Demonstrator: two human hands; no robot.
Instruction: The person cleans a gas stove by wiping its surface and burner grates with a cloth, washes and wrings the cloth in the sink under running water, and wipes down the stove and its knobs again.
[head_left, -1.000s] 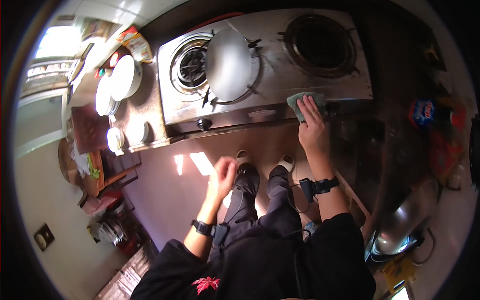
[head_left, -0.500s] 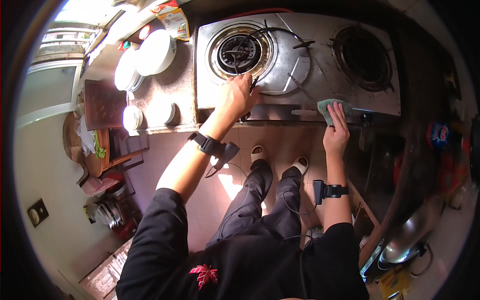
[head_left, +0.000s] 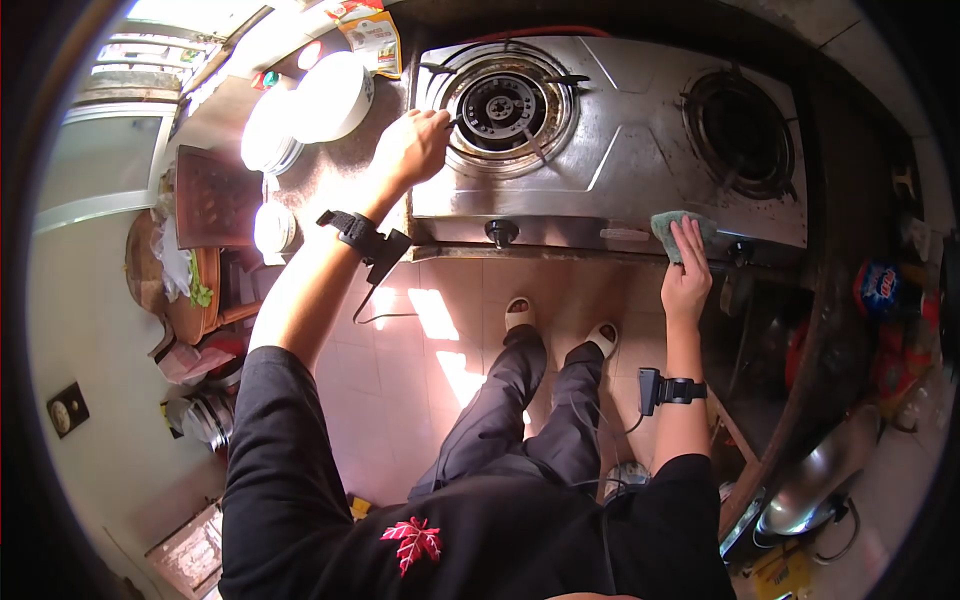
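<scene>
A steel gas stove (head_left: 640, 150) with two burners lies in front of me. My left hand (head_left: 413, 147) is at the left burner (head_left: 502, 108), its fingers closed on the black pot rack (head_left: 455, 124), which sits around that burner. At the stove's front edge, my right hand (head_left: 686, 268) presses a green cloth (head_left: 672, 236) with its fingers on top. The cloth is left of the right knob (head_left: 740, 252). A second black knob (head_left: 501, 233) is on the front panel below the left burner.
White bowls (head_left: 335, 97) and stacked plates (head_left: 262, 140) stand on the counter left of the stove. Behind them is a yellow packet (head_left: 375, 42). At the right are a blue packet (head_left: 880, 284) and a metal wok (head_left: 825, 470).
The round metal lid seen earliest is gone from the stove. My left hand has reached up and shifted the pot rack left onto the left burner. My right hand stays with the cloth at the front edge.
</scene>
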